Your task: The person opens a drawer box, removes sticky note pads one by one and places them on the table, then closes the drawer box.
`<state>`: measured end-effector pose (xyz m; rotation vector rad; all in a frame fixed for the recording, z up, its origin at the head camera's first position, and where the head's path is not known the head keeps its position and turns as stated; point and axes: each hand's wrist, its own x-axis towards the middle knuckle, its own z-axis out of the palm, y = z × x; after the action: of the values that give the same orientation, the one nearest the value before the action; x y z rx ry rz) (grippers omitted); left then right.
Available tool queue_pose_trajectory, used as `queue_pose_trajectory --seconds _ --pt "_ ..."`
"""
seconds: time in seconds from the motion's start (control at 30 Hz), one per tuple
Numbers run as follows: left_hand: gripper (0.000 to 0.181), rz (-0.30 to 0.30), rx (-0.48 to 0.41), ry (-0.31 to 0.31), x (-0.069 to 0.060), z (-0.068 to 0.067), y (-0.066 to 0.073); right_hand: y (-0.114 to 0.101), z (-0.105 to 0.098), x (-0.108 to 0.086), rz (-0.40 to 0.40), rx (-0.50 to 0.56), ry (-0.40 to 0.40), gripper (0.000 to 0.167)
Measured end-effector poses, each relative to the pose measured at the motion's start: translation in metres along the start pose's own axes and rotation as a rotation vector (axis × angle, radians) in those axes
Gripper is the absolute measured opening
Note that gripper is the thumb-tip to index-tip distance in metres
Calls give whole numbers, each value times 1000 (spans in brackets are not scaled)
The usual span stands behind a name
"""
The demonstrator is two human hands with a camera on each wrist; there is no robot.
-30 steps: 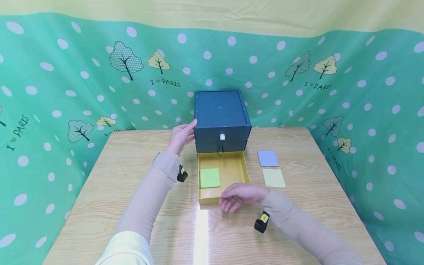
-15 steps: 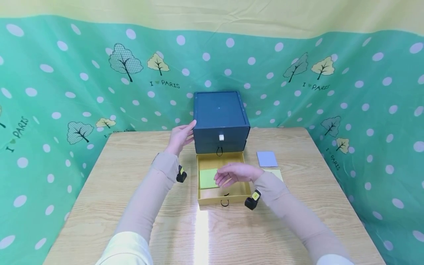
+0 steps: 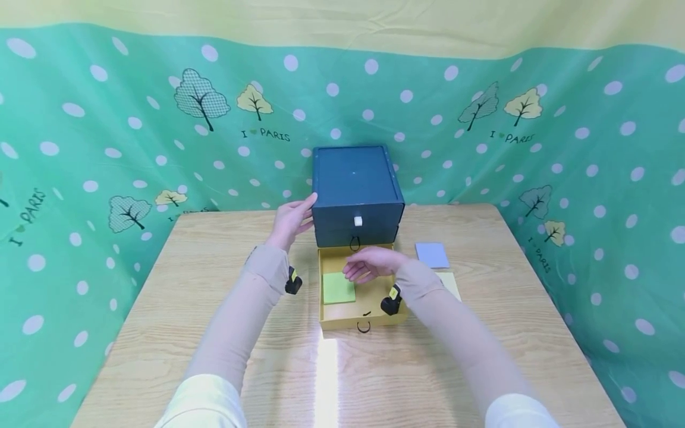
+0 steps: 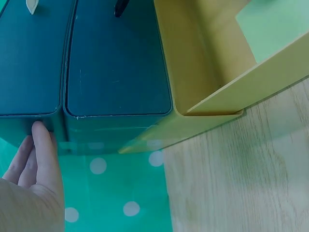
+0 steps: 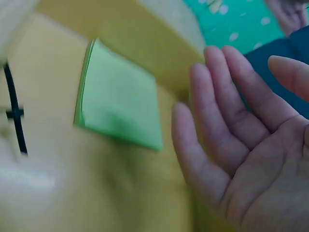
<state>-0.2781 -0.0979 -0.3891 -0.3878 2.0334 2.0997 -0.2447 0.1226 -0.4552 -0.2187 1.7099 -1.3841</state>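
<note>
My left hand [image 3: 291, 221] rests its straight fingers against the left side of a dark blue drawer box [image 3: 355, 175]; in the left wrist view the fingertips [image 4: 41, 133] touch that side. Below the box front, a yellow drawer [image 3: 323, 315] extends onto the table. A green sticky note pad [image 3: 339, 290] lies at the drawer's left, and the right wrist view shows the pad [image 5: 120, 96] as a thin stack. Over the drawer hovers my right hand [image 3: 374, 263], fingers slightly bent and holding nothing. Part of the drawer's floor is hidden beneath this hand.
Right of the drawer lie a blue-purple sticky note pad [image 3: 432, 255] and a pale yellow pad [image 3: 451, 284], partly covered by the right sleeve. A white knob [image 3: 358, 221] and a black loop [image 3: 355, 243] stick out from the box front. A green dotted curtain [image 3: 257, 166] hangs behind.
My right hand has moved from the drawer's front edge inward over the drawer, toward the box. The front loop has come into view. My left hand has stayed at the box side.
</note>
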Motion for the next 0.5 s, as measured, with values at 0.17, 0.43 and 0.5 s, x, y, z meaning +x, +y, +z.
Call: queue_pose_trajectory --seconds 0.17,0.43,0.5 --pt "71 -5 -4 1 -1 0 0 7 -7 9 75 -63 76 34" --pt "68 10 -4 9 1 1 -1 24 -11 23 128 -56 253 33" --pt "67 10 -2 11 1 1 0 26 -10 25 132 -67 305 32"
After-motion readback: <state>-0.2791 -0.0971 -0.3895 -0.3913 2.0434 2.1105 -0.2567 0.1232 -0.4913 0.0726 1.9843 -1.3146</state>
